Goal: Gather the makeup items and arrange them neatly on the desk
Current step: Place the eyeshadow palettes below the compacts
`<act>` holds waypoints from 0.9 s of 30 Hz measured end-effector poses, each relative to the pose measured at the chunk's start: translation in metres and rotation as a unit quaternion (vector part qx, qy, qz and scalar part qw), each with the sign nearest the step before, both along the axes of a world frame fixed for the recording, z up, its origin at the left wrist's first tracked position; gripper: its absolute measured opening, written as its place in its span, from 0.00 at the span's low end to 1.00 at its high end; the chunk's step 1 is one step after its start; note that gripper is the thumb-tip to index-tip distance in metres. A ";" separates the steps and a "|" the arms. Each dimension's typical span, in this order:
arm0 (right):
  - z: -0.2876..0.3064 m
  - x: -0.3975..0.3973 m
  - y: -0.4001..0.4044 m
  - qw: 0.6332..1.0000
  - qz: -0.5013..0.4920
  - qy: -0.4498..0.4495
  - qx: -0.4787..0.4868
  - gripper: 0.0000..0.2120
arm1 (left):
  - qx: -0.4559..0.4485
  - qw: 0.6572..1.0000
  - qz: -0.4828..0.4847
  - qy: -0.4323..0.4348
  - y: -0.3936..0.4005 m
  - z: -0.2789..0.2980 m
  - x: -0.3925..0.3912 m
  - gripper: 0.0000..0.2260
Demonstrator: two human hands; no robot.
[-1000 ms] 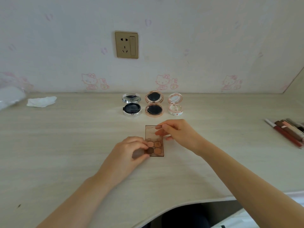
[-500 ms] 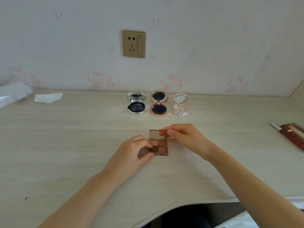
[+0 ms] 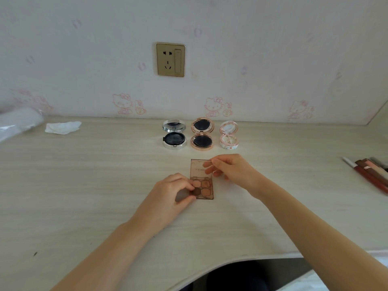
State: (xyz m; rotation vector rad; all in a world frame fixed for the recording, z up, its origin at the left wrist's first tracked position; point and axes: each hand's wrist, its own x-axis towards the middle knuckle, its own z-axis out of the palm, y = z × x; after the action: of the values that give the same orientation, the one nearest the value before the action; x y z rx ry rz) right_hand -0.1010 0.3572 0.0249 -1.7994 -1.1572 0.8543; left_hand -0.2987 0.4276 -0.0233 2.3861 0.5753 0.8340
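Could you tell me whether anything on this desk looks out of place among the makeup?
Yes: a crumpled white tissue lies at the desk's far left, apart from the three open compacts. It looks like litter, not makeup.

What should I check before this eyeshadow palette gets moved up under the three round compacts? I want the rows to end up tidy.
1. Palette held at both ends: ok. The left hand pinches the pan end and the right hand pinches the lid's far corner.
2. Lid position: not ok for moving. It stands open, hinged back from the pans.
3. Landing spot on the desk in front of the compacts: ok, bare wood shows there.
4. Compact row straight: ok. The silver compact, rose-gold compact and small floral compact stand side by side, all open.
5. Lip pencils at the right edge: not ok, lying apart from the group.
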 end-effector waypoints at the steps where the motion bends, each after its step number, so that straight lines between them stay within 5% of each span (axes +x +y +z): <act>1: 0.000 0.000 0.000 1.000 0.001 -0.002 -0.002 0.13 | 0.000 1.000 -0.002 -0.001 0.000 0.000 0.000 0.07; 6: -0.006 0.000 -0.004 0.998 -0.028 -0.049 0.011 0.12 | 0.004 1.000 -0.005 0.000 0.001 -0.003 0.000 0.07; 9: -0.015 -0.006 -0.016 0.984 -0.062 -0.164 0.038 0.15 | 0.009 1.000 -0.005 0.000 0.001 -0.003 0.000 0.07; 19: -0.040 -0.036 -0.045 0.940 0.014 -0.334 0.068 0.26 | 0.007 1.000 0.019 0.008 -0.002 0.000 -0.001 0.14; 27: -0.043 -0.041 -0.015 0.928 0.018 -0.361 0.091 0.21 | 0.086 0.987 0.085 0.103 0.012 0.005 -0.007 0.13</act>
State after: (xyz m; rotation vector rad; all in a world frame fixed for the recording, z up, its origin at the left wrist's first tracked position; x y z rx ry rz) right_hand -0.1421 0.3422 -0.0185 -1.9913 -1.6601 0.0599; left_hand -0.3058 0.4397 -0.0182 2.6296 0.8299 0.7382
